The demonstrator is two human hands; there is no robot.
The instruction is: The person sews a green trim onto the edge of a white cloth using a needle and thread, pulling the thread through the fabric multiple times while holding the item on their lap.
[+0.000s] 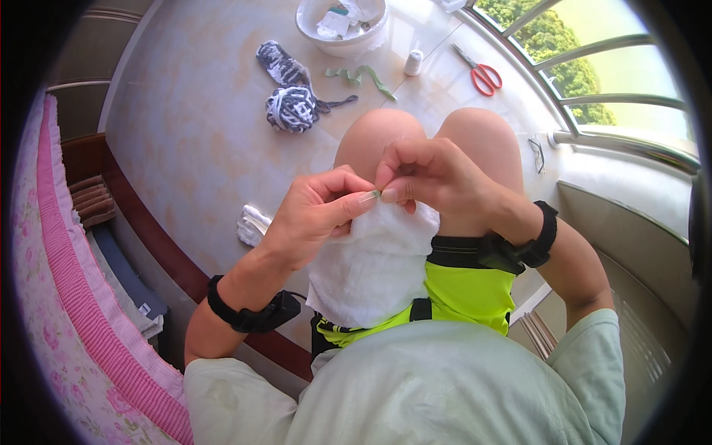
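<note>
A soft white cloth (371, 259) lies across my lap, over bright yellow-green shorts. At its far edge my left hand (315, 211) pinches the fabric between thumb and forefinger. My right hand (437, 178) is closed in a pinch too, its fingertips meeting those of the left. Between the fingertips shows a tiny greenish bit (377, 194), too small to name. A faint thread seems to rise near the right fingers. What the right fingers hold is hidden.
On the tiled floor ahead lie blue-and-white yarn (291, 110), a green ribbon strip (374, 78), a white thread spool (413, 63), red-handled scissors (483, 78) and glasses (537, 154). A white basin (341, 46) holds scraps. A pink-edged bed (81, 274) stands left, a railing (630, 148) right.
</note>
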